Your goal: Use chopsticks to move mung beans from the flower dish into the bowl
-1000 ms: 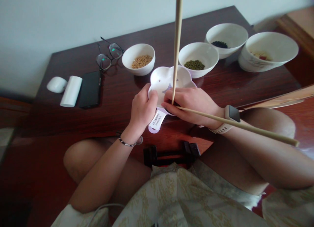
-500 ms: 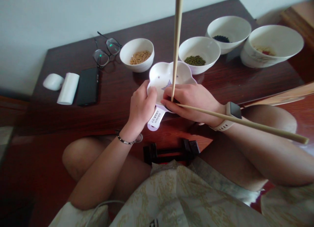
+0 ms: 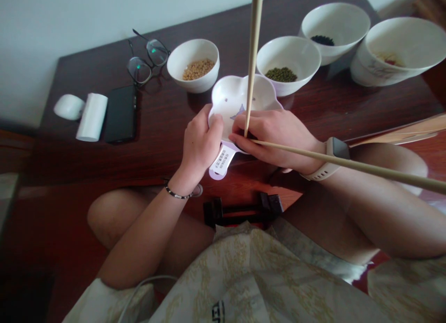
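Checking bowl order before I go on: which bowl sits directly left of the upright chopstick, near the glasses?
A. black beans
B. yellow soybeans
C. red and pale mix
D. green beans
B. The bowl of yellow soybeans stands left of the upright chopstick, beside the glasses; the bowl of green beans stands to the chopstick's right.

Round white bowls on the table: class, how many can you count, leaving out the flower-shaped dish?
4. The soybean bowl sits by the glasses; the green bean bowl is behind the flower-shaped dish; the black bean bowl and the largest bowl stand far right.
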Motion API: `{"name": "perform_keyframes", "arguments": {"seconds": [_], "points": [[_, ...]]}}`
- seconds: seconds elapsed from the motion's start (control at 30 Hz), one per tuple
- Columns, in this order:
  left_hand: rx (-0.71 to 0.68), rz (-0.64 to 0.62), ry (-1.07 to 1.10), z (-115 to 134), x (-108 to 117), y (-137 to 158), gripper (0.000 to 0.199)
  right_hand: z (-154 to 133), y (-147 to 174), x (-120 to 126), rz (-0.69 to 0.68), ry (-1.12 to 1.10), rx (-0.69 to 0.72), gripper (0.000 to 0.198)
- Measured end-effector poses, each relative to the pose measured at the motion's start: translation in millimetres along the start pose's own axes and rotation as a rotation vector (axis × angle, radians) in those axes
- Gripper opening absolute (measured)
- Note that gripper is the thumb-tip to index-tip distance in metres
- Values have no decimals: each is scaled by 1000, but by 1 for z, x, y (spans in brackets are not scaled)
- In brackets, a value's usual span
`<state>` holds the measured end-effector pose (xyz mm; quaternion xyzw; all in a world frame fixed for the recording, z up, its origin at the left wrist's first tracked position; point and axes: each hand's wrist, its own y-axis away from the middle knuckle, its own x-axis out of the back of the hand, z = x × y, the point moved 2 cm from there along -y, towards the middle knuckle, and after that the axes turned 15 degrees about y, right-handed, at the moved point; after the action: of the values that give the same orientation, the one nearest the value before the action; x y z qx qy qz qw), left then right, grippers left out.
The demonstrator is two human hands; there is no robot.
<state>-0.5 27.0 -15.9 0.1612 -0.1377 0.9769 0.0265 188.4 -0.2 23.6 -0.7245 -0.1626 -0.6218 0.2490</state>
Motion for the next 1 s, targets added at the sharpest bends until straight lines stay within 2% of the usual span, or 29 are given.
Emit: {"name": "perform_keyframes", "arguments": {"seconds": [0.2, 0.6, 1.0], "points": [[2, -8, 27, -4, -1, -1, 29, 1, 0, -1, -1, 5, 11, 38], [37, -19, 30, 0, 0, 0, 25, -1, -1, 8, -145, 26, -20, 41], [56, -11, 20, 6, -1, -2, 20, -3, 0, 12, -123, 43, 8, 44]]}}
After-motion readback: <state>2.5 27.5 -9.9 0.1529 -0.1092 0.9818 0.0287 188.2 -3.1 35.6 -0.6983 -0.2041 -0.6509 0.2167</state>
